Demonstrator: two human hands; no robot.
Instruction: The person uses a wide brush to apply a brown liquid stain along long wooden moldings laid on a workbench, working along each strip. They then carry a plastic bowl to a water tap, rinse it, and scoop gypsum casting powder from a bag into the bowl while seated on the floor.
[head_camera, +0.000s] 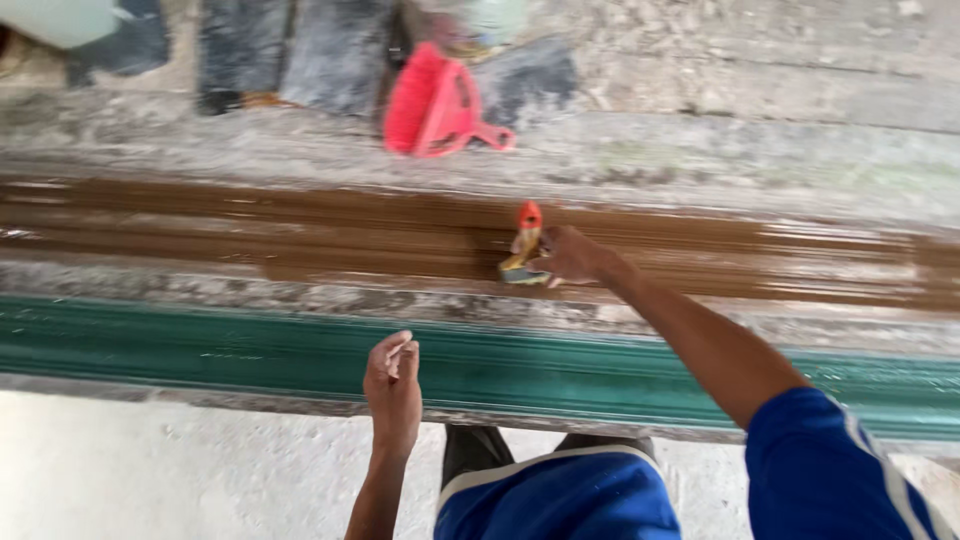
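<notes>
Head view shows a paintbrush (523, 250) with an orange-red handle and bristles wet with brown paint. The right hand (572, 256) closes around its handle and presses the bristles on the long brown moulding (300, 232), which is freshly coated and ribbed along its length. Just in front lies a long green moulding (200, 350); the left hand (392, 385) rests on its near edge, fingers together and curled. Beyond the brown strip, on the rough grey floor (760, 90), stands a red dustpan (435, 105), well apart from both hands.
</notes>
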